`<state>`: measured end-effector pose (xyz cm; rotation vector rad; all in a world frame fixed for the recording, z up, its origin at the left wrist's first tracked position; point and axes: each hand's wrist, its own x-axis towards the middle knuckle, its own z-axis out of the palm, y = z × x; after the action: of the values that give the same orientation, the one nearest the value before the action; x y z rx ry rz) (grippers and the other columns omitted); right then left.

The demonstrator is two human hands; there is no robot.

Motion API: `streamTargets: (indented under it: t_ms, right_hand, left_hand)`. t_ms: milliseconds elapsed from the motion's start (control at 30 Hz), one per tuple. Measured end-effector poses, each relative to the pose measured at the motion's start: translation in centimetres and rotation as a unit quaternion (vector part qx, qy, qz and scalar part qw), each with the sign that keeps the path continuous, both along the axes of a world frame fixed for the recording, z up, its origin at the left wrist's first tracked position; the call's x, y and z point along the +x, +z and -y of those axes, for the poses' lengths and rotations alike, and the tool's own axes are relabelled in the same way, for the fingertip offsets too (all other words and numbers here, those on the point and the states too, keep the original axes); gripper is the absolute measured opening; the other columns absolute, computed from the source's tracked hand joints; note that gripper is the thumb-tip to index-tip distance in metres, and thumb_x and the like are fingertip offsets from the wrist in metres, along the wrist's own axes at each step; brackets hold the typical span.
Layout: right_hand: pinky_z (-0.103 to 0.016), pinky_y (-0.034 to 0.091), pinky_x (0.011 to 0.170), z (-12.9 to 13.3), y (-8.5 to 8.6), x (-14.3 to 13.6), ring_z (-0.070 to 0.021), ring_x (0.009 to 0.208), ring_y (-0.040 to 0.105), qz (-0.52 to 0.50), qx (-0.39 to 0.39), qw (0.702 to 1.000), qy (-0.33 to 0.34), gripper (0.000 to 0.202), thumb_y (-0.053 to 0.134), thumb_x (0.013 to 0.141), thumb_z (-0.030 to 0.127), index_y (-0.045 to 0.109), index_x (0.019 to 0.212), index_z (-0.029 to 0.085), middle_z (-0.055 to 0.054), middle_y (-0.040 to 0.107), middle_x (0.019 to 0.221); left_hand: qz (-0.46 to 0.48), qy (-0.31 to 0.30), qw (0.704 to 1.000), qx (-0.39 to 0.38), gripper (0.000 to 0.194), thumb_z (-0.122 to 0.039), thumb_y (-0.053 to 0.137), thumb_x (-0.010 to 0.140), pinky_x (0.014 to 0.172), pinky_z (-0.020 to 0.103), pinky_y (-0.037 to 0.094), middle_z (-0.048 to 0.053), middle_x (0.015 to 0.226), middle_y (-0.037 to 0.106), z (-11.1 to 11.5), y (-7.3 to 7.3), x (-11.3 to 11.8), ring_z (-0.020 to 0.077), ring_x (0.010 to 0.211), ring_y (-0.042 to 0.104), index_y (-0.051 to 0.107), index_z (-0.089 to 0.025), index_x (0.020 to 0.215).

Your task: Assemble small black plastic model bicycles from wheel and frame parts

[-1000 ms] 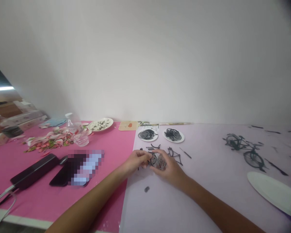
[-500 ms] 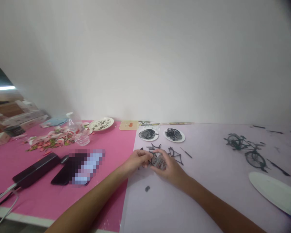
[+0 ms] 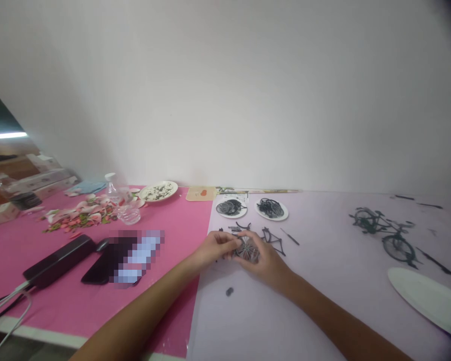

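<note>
Spoked wheel (image 3: 248,249) sits on the near side of two small plates (image 3: 284,214), right hand (image 3: 263,258) clamped round its rim, left hand (image 3: 218,247) pinching its left edge; probably light and stiff, spokes likely fragile, best held by the rim.

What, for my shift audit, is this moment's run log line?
left hand: fingertips at spoked wheel's edge; right hand: holding wheel's rim; thin tool: lying beyond right hand; small dark part: on table
</note>
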<state>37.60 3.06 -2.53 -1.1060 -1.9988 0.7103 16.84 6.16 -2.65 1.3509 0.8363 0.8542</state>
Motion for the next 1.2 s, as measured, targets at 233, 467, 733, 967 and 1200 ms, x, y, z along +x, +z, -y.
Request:
streamTargets:
  t_ms: [233,467,733,967,1200]
  right_hand:
    - [-0.034,0.057,0.07,-0.8,-1.1,0.3,-0.0173,0.07,0.064,0.022,0.032,0.997,-0.061,0.079,0.079,0.083,0.04,0.038,0.15,0.031,-0.004,0.071,0.106]
    - [-0.047,0.047,0.11,-0.8,-1.4,0.3,-0.0248,0.128,0.057,0.029,0.049,0.998,-0.028,0.048,0.065,0.094,0.031,0.049,0.139,0.029,-0.008,0.063,0.132]
    - [-0.056,0.034,0.119,-0.5,-0.6,0.1,-0.0312,0.146,0.039,0.124,0.033,0.992,0.016,0.02,0.064,0.095,0.033,0.071,0.113,0.028,-0.006,0.066,0.134]
    - [-0.053,0.039,0.113,-1.2,-0.9,0.3,-0.0299,0.132,0.05,0.107,0.08,0.991,-0.019,0.018,0.057,0.101,0.036,0.073,0.099,0.026,-0.007,0.072,0.115]
    - [-0.064,0.033,0.117,-1.7,-1.8,0.5,-0.0352,0.145,0.037,0.108,0.085,0.989,-0.055,0.025,0.057,0.101,0.04,0.075,0.11,0.026,-0.007,0.067,0.134]
  left_hand:
    - [-0.02,0.071,0.996,0.057,0.051,-0.062,0.073,0.082,0.051,0.021,0.04,0.0,0.059,0.059,-0.9,0.0,-0.5,0.01,0.05,0.053,0.067,-0.012,0.087]
    - [-0.011,0.187,0.977,0.102,0.044,-0.057,0.062,0.091,0.054,0.023,0.044,0.003,0.077,0.066,-3.4,-1.2,-2.2,0.0112,0.055,0.058,0.063,-0.014,0.093]
    - [-0.084,0.268,0.944,0.173,0.034,-0.043,0.05,0.097,0.066,0.028,0.048,0.003,0.074,0.063,-4.6,-2.6,-3.2,0.0161,0.067,0.059,0.068,-0.014,0.101]
    - [-0.14,0.275,0.927,0.213,0.035,-0.039,0.047,0.099,0.079,0.031,0.048,0.007,0.092,0.069,-3.9,-2.0,-3.1,0.0199,0.084,0.062,0.072,-0.016,0.109]
    - [-0.148,0.249,0.933,0.213,0.034,-0.038,0.048,0.099,0.082,0.031,0.048,0.007,0.097,0.071,-3.4,-2.0,-2.5,0.0201,0.089,0.063,0.072,-0.017,0.108]
